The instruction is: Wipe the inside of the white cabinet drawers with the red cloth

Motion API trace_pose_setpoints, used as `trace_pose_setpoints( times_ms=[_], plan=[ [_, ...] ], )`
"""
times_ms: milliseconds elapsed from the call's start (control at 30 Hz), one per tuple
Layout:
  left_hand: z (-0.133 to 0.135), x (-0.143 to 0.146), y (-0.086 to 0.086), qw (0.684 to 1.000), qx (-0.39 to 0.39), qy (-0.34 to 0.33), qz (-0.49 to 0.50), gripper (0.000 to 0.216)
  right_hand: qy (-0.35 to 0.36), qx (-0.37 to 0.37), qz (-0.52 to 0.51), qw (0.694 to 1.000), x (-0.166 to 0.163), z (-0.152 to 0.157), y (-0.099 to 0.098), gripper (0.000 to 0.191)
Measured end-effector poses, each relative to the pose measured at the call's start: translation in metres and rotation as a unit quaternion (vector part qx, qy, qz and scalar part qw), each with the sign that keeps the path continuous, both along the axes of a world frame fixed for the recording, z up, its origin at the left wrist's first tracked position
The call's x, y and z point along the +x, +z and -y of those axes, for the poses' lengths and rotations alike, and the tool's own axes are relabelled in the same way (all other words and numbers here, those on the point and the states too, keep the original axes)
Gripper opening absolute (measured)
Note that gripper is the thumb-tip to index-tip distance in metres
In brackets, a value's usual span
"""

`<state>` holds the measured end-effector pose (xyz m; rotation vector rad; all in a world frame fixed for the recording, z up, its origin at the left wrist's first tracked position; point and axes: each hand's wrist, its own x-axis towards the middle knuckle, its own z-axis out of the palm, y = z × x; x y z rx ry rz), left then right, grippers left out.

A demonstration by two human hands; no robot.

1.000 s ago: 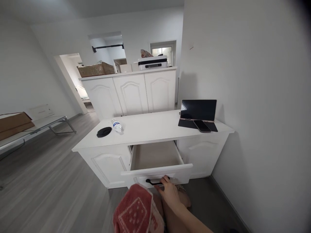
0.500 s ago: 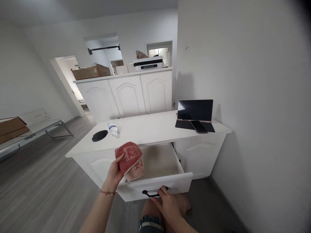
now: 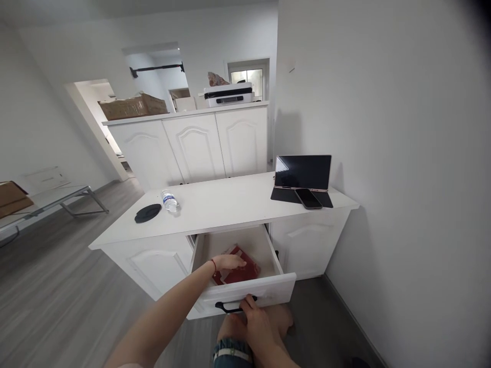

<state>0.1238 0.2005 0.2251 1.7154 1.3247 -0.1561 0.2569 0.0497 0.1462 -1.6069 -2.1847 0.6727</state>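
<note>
where left hand (image 3: 229, 262) overlaps — cloth (image 3: 245, 274) lies askew

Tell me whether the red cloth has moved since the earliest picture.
Yes: judged against the countertop, the red cloth moved forward, into the open drawer.

Place: looking like a sparsely furnished home
White furniture: a low white cabinet with arched panels (image 3: 218, 204) is holding a black-handled white drawer (image 3: 274, 292); a taller white three-door cabinet (image 3: 195, 148) is standing behind
Doorway: a pale-framed opening (image 3: 94, 128) is leading to a brighter room
Floor: grey wood-grain flooring (image 3: 46, 286) is spreading between plain white walls (image 3: 391, 143)
Belongings: a thin, rectangular black-screened tablet (image 3: 305, 171), a flat black phone (image 3: 308, 199) and a clear plastic bottle with a blue label (image 3: 169, 201) are resting on the low cabinet
</note>
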Motion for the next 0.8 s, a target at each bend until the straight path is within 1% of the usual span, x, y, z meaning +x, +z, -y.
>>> trace_pose_setpoints(
  times_ms=[67,200,333,400,467,533,600,700,800],
  plan=[
    [-0.008,0.004,-0.005,0.998,0.025,-0.027,-0.043,0.048,0.001,0.004,-0.001,1.000,0.000,0.000,0.000,0.023],
    [-0.018,0.005,-0.026,0.991,0.052,-0.056,-0.106,0.078,0.004,0.019,-0.017,1.000,-0.001,-0.001,-0.009,0.018],
    [-0.017,-0.002,-0.052,0.975,0.076,-0.141,-0.156,0.091,0.007,0.010,-0.020,1.000,-0.002,-0.003,-0.018,0.019],
    [-0.016,-0.002,-0.061,0.970,0.087,-0.185,-0.136,0.090,0.011,-0.001,-0.016,1.000,-0.001,-0.003,-0.019,0.021],
    [-0.014,0.003,-0.065,0.966,0.093,-0.223,-0.091,0.080,0.015,-0.014,-0.013,1.000,-0.001,-0.004,-0.017,0.022],
    [-0.014,0.012,-0.066,0.961,0.098,-0.252,-0.055,0.069,0.017,-0.025,-0.013,0.999,0.000,-0.004,-0.018,0.022],
    [-0.017,0.022,-0.065,0.956,0.101,-0.272,-0.039,0.064,0.024,-0.024,-0.021,0.999,0.000,-0.005,-0.021,0.023],
    [-0.029,0.034,-0.066,0.949,0.107,-0.293,-0.040,0.072,0.031,-0.016,-0.025,0.999,0.000,-0.007,-0.032,0.023],
    [-0.049,0.040,-0.069,0.947,0.129,-0.291,-0.042,0.086,0.049,-0.009,-0.008,0.999,0.000,-0.010,-0.048,0.026]
  ],
)
